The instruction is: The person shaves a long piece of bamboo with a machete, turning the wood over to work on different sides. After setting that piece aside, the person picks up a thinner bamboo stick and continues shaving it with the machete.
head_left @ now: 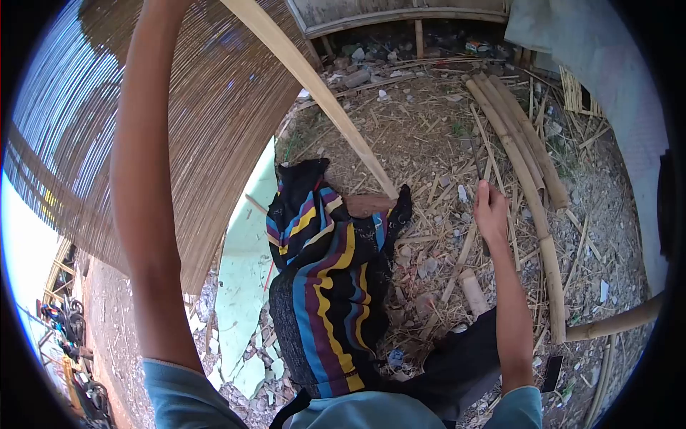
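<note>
My right hand (491,211) is closed around a long, thin-bladed knife. Its narrow dark blade (476,157) points away from me, over the straw-littered ground. Up the left side stretches my left forearm (143,150); the hand itself is cut off by the top edge. Close to it, a pale flat strip of split bamboo or wood (321,89) slants down from the top, its lower end by a reddish-brown block (368,205). A striped cloth (321,286) in black, blue, maroon and yellow lies spread in front of my body.
Several bamboo poles (525,168) lie on the right, and another pole (614,322) comes in at the lower right. A slatted bamboo blind (207,129) hangs at the left above a pale green sheet (243,279). Splinters and rubble litter the ground.
</note>
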Tool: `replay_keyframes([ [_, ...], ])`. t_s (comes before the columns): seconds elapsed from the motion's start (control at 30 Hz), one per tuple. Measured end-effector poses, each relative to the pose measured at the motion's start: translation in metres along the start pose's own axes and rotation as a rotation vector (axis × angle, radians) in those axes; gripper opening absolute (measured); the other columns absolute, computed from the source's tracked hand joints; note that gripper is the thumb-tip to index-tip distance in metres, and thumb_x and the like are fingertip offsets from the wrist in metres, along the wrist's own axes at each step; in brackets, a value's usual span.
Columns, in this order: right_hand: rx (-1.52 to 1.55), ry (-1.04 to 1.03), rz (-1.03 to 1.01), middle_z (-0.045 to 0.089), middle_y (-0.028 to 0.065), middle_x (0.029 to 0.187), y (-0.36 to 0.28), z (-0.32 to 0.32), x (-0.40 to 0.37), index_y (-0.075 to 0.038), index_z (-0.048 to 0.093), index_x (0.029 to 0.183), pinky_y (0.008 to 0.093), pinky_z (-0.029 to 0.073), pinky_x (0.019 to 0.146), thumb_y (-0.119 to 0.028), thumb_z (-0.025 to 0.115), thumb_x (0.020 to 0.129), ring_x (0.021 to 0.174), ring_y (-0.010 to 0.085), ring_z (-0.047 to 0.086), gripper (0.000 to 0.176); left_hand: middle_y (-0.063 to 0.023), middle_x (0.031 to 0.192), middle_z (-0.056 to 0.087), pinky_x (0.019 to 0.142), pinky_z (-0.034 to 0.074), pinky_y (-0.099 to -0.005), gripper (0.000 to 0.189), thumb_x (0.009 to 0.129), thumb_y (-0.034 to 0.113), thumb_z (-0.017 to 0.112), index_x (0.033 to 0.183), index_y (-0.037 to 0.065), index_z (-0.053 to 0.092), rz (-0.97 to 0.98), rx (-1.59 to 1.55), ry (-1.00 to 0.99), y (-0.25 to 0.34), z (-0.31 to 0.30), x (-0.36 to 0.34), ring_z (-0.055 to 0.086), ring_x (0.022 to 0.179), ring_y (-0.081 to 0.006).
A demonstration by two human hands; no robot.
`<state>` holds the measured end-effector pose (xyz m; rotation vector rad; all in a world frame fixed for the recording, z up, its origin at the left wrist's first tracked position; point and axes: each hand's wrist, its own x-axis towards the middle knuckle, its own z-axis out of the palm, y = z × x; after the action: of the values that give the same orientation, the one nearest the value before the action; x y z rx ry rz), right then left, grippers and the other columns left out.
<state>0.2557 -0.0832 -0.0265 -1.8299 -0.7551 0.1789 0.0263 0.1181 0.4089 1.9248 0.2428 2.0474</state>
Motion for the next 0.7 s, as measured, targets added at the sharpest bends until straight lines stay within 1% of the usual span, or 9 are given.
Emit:
replay_keyframes([
  [0.03,0.070,0.009,0.042,0.054,0.0119,0.057,-0.001,0.000,0.001,0.005,0.063,0.102,0.0366,0.043,0.059,-0.051,0.044,0.090,0.055,0.0241,0.054,0.060,-0.0030,0.066,0.052,0.045,0.044,-0.0239,0.019,0.084,0.014,0.062,0.095,0.000,0.056,-0.057,0.099,-0.069,-0.016,0.001,-0.009,0.052,0.054,-0.0117],
  [0.07,0.076,0.033,0.048,0.054,0.0119,0.057,0.001,0.000,0.004,0.005,0.063,0.102,0.0366,0.043,0.059,-0.051,0.044,0.090,0.055,0.0241,0.054,0.060,-0.0049,0.070,0.058,0.050,0.047,-0.0236,0.029,0.084,0.017,0.064,0.102,-0.004,0.055,-0.149,0.035,-0.125,-0.018,0.002,-0.037,0.057,0.059,-0.0127],
  [0.17,-0.002,0.023,0.026,0.055,0.0146,0.059,-0.003,-0.006,0.002,0.003,0.064,0.100,0.0387,0.045,0.063,-0.053,0.044,0.089,0.059,0.0283,0.057,0.060,-0.0052,0.066,0.057,0.053,0.045,-0.0257,0.033,0.090,0.026,0.059,0.104,-0.005,0.055,-0.195,-0.203,-0.089,-0.032,-0.001,-0.106,0.053,0.053,-0.0122],
  [0.23,-0.024,0.028,0.023,0.056,0.0150,0.059,-0.008,-0.008,0.001,0.002,0.064,0.095,0.0395,0.045,0.063,-0.053,0.045,0.089,0.060,0.0302,0.058,0.059,-0.0094,0.064,0.058,0.043,0.043,-0.0249,0.030,0.092,0.025,0.056,0.097,-0.004,0.056,-0.345,-0.372,-0.170,-0.054,-0.020,-0.147,0.052,0.045,-0.0122],
  [0.3,-0.051,0.025,0.018,0.056,0.0154,0.059,-0.012,-0.009,-0.003,0.000,0.065,0.091,0.0403,0.046,0.064,-0.053,0.045,0.088,0.061,0.0321,0.058,0.057,-0.0053,0.053,0.051,0.039,0.037,-0.0236,0.030,0.092,0.028,0.055,0.092,-0.003,0.057,-0.448,-0.333,-0.088,-0.059,-0.023,-0.185,0.043,0.038,-0.0103],
  [0.43,-0.157,0.032,-0.071,0.056,0.0156,0.058,-0.023,-0.013,-0.012,-0.001,0.062,0.081,0.0418,0.046,0.061,-0.054,0.046,0.088,0.061,0.0350,0.060,0.056,0.0026,0.050,0.033,0.041,0.028,-0.0222,0.032,0.094,0.031,0.051,0.085,0.001,0.055,-0.467,-0.317,0.018,-0.054,-0.034,-0.196,0.030,0.041,-0.0063],
  [0.57,-0.136,-0.054,-0.062,0.057,0.0163,0.058,-0.030,-0.010,-0.015,0.000,0.061,0.078,0.0427,0.046,0.060,-0.053,0.047,0.087,0.061,0.0356,0.060,0.055,0.0030,0.053,0.032,0.048,0.029,-0.0225,0.039,0.093,0.039,0.051,0.083,0.001,0.055,-0.475,-0.481,-0.042,-0.050,-0.039,-0.193,0.030,0.047,-0.0082],
  [0.63,-0.125,-0.073,-0.058,0.057,0.0165,0.058,-0.027,-0.005,-0.012,0.000,0.061,0.079,0.0429,0.046,0.060,-0.053,0.047,0.087,0.060,0.0348,0.060,0.055,0.0008,0.058,0.033,0.059,0.031,-0.0256,0.052,0.088,0.052,0.051,0.087,0.000,0.054,-0.519,-0.764,-0.082,-0.041,-0.040,-0.195,0.033,0.057,-0.0111],
  [0.7,-0.071,-0.104,-0.078,0.058,0.0170,0.060,-0.022,0.001,-0.012,0.000,0.060,0.080,0.0431,0.046,0.060,-0.054,0.049,0.086,0.061,0.0334,0.061,0.056,-0.0025,0.063,0.036,0.064,0.032,-0.0306,0.060,0.082,0.060,0.052,0.091,0.001,0.054,-0.524,-0.813,-0.094,-0.034,-0.042,-0.199,0.035,0.062,-0.0127],
])
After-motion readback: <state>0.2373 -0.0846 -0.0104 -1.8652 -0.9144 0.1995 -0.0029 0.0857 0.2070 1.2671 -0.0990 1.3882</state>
